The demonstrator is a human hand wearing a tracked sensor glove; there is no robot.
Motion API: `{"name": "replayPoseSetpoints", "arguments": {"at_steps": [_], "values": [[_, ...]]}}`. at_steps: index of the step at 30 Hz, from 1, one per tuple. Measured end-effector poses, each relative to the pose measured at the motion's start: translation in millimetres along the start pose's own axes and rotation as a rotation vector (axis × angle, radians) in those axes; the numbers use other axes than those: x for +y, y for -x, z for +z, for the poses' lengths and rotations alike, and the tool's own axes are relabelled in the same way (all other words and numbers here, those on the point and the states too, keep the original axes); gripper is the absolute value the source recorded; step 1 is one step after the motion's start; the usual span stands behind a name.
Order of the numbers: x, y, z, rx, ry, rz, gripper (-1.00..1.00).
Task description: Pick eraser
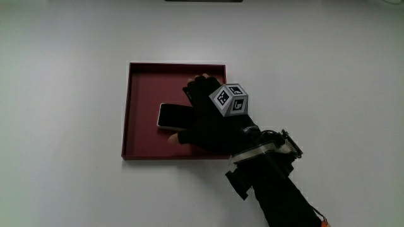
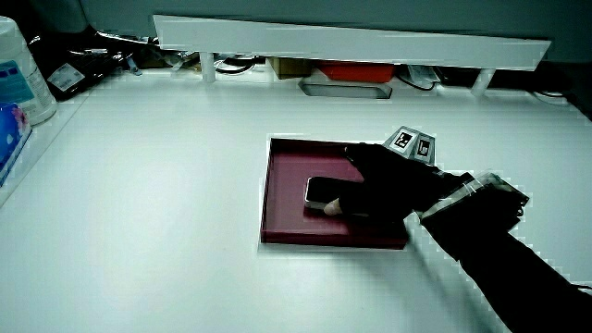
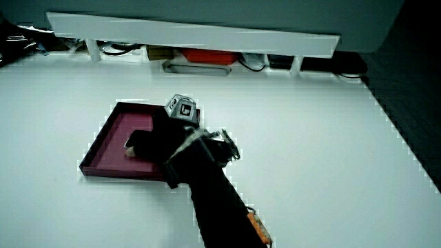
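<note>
The eraser [image 1: 172, 116] lies in the tray [image 1: 140, 82], at about nine o'clock from the hand [image 1: 211, 123]. The main view shows its pale face; in a side view [image 3: 138, 141] the hand hides most of it. The fingers [image 1: 201, 85] and thumb [image 2: 333, 207] close around its end, gripping it. The tray rests on the table [image 1: 63, 113].

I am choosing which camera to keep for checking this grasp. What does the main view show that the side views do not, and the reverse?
Only the main view shows the tray from straight above, all four rims visible, and the eraser as a pale block with its end under the hand. Only the side views show the low partition and the clutter under it. All share the hand over the eraser in the tray.
</note>
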Motion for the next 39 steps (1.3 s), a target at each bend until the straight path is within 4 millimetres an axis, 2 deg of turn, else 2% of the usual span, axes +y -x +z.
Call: {"name": "replayPoseSetpoints", "arguments": {"at_steps": [9,17,26,39], "values": [[11,-11,-15,-0.017,0.027,-0.035,0.0],[13,-11,-14,-0.015,0.024,-0.044,0.0],[9,-7,-11,-0.015,-0.072,-0.015,0.35],[8,-3,-13,-0.034,-0.112,0.006,0.85]]}}
